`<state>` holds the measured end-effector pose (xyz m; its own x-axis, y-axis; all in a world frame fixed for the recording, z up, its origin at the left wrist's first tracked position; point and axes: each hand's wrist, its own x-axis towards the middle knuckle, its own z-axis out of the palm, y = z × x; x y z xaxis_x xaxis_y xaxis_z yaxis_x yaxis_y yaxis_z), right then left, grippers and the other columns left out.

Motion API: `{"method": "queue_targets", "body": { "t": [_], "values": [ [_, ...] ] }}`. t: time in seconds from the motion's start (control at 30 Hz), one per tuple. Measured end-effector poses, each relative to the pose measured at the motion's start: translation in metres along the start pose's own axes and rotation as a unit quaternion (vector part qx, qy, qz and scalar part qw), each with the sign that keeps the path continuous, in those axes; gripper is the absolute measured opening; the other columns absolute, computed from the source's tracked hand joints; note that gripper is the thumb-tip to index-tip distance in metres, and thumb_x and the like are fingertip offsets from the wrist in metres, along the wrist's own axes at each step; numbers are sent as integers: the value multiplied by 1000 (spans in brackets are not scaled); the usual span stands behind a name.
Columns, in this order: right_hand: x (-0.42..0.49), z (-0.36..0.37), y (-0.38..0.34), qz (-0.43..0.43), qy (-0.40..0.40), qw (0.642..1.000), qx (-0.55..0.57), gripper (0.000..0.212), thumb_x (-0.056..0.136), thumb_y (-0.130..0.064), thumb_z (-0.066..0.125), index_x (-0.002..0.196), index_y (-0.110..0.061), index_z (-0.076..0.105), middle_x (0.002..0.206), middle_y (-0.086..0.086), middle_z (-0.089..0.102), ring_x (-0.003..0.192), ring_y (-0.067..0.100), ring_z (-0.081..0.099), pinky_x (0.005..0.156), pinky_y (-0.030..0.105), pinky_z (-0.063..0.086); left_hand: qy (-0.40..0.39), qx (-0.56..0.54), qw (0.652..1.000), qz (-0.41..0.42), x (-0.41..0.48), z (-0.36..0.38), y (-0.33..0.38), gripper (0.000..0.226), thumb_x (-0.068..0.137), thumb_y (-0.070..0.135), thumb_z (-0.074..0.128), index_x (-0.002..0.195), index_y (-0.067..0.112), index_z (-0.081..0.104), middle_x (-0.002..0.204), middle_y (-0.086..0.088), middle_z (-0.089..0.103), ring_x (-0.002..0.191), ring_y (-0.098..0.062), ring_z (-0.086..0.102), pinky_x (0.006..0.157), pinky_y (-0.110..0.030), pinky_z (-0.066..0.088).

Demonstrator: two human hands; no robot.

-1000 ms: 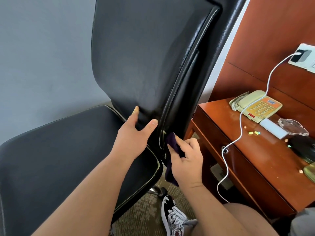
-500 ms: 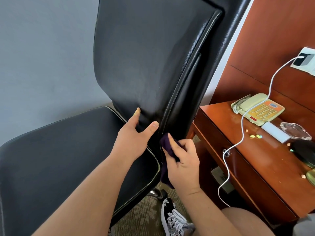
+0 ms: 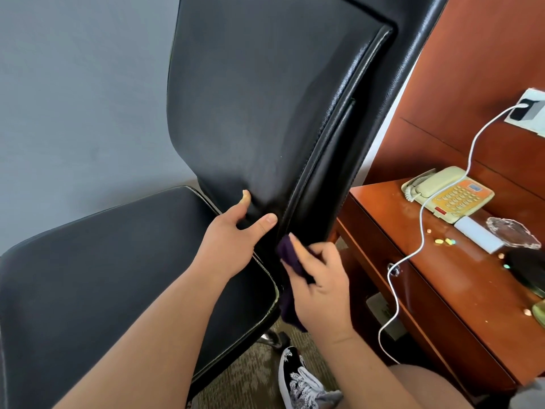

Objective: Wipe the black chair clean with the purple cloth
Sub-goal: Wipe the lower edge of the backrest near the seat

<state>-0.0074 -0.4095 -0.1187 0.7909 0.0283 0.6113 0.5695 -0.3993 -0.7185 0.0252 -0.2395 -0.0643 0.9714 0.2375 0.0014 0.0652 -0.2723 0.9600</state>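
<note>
Head view: I see the left hand [image 3: 233, 240] spread open, fingers straight, pressing the lower backrest of the chair [image 3: 265, 113]. I see the right hand [image 3: 321, 287] with fingers curled round the cloth [image 3: 287, 253], holding it against the backrest's side edge, near the desk [image 3: 472, 290].

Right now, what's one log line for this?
step: wiping | left hand: rests on black leather chair, backrest base | right hand: holds purple cloth against backrest side edge | nearby: wooden desk, beige telephone
</note>
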Motion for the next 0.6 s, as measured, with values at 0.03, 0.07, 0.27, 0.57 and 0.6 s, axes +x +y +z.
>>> {"method": "queue_targets", "body": {
  "t": [0.03,0.07,0.27,0.57,0.6],
  "values": [
    [-4,-1,2,9,-5,1000,-8,48,91,-13,73,131,-38,63,100,-14,52,96,10,60,83,10,42,-2,1,1000,2,1,0,0,79,74,62,72,141,54,32,140,17,51,121,-7,54,100,-35,49],
    [-4,-3,1,8,-2,1000,-22,50,89,-11,75,129,-38,64,99,-14,52,96,9,60,83,10,42,-4,3,1000,3,1,0,0,78,74,62,71,141,54,32,140,17,51,120,-8,56,99,-34,50],
    [50,-26,-35,-109,104,987,-61,42,88,-21,75,130,-20,66,95,-9,53,90,2,56,83,8,39,-10,-19,1000,-2,4,1,0,80,74,59,73,143,51,33,142,14,50,127,-7,49,101,-37,48],
    [25,-11,-31,-83,24,987,-139,42,90,-25,69,132,-27,65,93,-3,53,79,10,56,69,23,50,-7,-2,1000,1,3,0,0,80,73,61,72,144,48,35,137,3,54,117,-11,53,80,-22,51],
    [12,-9,-27,-76,-1,985,-155,39,90,-26,67,128,-32,67,92,-5,55,78,9,57,66,25,50,-9,11,1000,1,2,0,1,79,74,61,71,144,49,34,135,3,56,111,-7,56,76,-21,51]
  ]
}}
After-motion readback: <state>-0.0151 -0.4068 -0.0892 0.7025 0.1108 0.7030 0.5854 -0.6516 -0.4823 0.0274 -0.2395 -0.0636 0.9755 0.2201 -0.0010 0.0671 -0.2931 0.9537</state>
